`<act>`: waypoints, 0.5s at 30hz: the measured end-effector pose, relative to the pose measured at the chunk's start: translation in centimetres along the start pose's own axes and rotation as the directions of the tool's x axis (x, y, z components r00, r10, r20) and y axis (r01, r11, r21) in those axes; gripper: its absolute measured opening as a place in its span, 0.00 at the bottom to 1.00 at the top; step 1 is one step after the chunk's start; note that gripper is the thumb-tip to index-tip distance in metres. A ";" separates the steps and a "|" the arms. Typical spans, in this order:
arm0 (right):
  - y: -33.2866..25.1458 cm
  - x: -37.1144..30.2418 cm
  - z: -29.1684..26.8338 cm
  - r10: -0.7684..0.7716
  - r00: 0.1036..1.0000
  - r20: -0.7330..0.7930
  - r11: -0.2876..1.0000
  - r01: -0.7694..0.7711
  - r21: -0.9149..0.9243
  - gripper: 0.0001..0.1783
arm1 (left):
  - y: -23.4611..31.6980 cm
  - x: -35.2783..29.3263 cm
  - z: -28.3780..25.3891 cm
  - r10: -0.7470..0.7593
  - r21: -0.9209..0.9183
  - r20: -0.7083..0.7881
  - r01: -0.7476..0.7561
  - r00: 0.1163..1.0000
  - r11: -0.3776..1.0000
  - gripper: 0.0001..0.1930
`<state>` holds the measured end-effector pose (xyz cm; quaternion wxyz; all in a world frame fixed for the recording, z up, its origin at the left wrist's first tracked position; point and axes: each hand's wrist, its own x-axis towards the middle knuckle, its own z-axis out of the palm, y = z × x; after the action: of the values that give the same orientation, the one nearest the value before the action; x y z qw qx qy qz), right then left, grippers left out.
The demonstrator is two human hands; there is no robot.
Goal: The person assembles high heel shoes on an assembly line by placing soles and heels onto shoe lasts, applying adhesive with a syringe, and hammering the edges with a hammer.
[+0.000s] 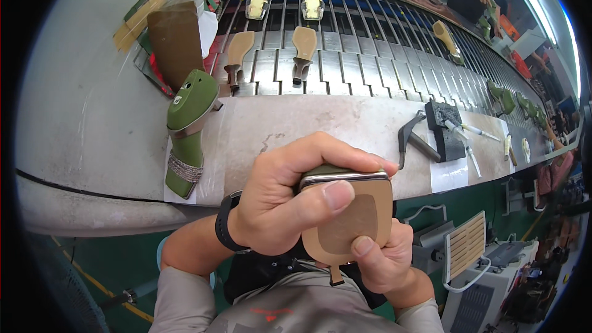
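Observation:
Close in front of me is a heeled sandal point(370, 231), its tan sole facing me and its heel pointing down. A shiny metallic band and a strip of green show at its square toe. My left hand point(293, 194) is closed over the toe end, thumb on the sole and fingers over the far side. Lower on the right edge, my right hand point(385, 256) grips the same sandal, thumb pressed on the sole. What its other fingers touch is hidden. On the table at left lies a green heeled sandal point(188, 129) with a sparkling strap.
A slatted conveyor point(345, 74) runs behind the table, carrying tan-soled shoes point(304, 43) and clear-wrapped ones point(312, 4). Right of my hands lie a black-handled tool point(410, 135), a black block point(445, 129) and several syringes point(472, 148). A brown board point(176, 43) stands at left. Other people work beyond.

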<state>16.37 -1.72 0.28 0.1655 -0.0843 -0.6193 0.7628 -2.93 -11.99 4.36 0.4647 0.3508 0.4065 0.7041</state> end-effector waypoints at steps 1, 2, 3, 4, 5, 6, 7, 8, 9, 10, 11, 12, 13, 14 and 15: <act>-0.1 0.1 0.0 -0.018 1.000 0.006 1.000 0.018 0.011 0.18 | -0.1 0.1 -0.2 0.002 0.002 -0.005 -0.002 1.000 1.000 0.33; -0.2 0.1 0.1 -0.018 1.000 0.011 1.000 0.018 0.012 0.18 | -0.6 0.5 -0.6 0.055 0.032 0.082 -0.058 0.995 0.998 0.32; -0.3 0.1 0.1 0.007 1.000 -0.015 0.993 -0.005 0.118 0.18 | -1.0 0.8 -1.0 0.104 0.057 0.170 -0.115 0.980 0.992 0.32; -0.4 0.2 0.1 0.035 0.999 -0.041 0.975 -0.026 0.223 0.19 | -1.4 1.1 -1.3 0.166 0.121 0.217 -0.195 0.962 0.973 0.35; -0.5 0.3 -0.1 0.036 0.999 -0.038 0.975 -0.027 0.221 0.19 | -1.5 1.2 -1.2 0.168 0.121 0.216 -0.197 0.962 0.973 0.35; -0.6 0.4 -0.4 0.030 0.999 -0.029 0.975 -0.023 0.223 0.20 | -1.6 1.3 -1.1 0.175 0.106 0.223 -0.202 0.959 0.974 0.36; -0.6 0.4 -0.6 0.024 0.999 -0.021 0.974 -0.018 0.227 0.20 | -1.7 1.3 -1.0 0.179 0.092 0.231 -0.205 0.956 0.974 0.36; -0.6 0.3 -0.6 0.024 0.999 -0.021 0.974 -0.019 0.227 0.20 | -1.7 1.4 -1.0 0.180 0.091 0.231 -0.205 0.956 0.974 0.36; -0.6 0.2 -0.6 0.031 0.999 -0.044 0.972 -0.020 0.233 0.21 | -1.8 1.4 -0.9 0.179 0.089 0.237 -0.204 0.955 0.975 0.38; -0.6 0.2 -0.6 0.037 0.997 -0.070 0.971 -0.019 0.237 0.21 | -1.8 1.5 -0.9 0.179 0.084 0.246 -0.204 0.953 0.975 0.39; -0.6 0.2 -0.6 0.037 0.997 -0.073 0.972 -0.019 0.235 0.21 | -1.8 1.5 -0.8 0.178 0.081 0.248 -0.204 0.952 0.976 0.39; -0.6 0.1 -0.7 0.043 0.997 -0.071 0.971 -0.024 0.239 0.21 | -1.8 1.6 -0.7 0.178 0.006 0.237 -0.185 0.955 0.983 0.40; -0.5 0.1 -0.8 0.047 0.997 -0.068 0.969 -0.029 0.246 0.22 | -1.8 1.6 -0.5 0.174 -0.066 0.227 -0.164 0.958 0.984 0.41; -0.4 0.0 -1.0 0.047 0.996 -0.071 0.968 -0.028 0.248 0.22 | -1.8 1.5 -0.4 0.172 -0.065 0.228 -0.161 0.958 0.985 0.41; -0.3 -0.1 -1.1 0.046 0.997 -0.066 0.966 -0.028 0.257 0.22 | -1.8 1.4 -0.3 0.157 -0.004 0.223 -0.160 0.962 0.987 0.42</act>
<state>16.86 -0.66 0.35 0.1829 -0.1010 -0.5077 0.8358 -2.95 -10.26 2.78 0.4469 0.4620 0.3273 0.6926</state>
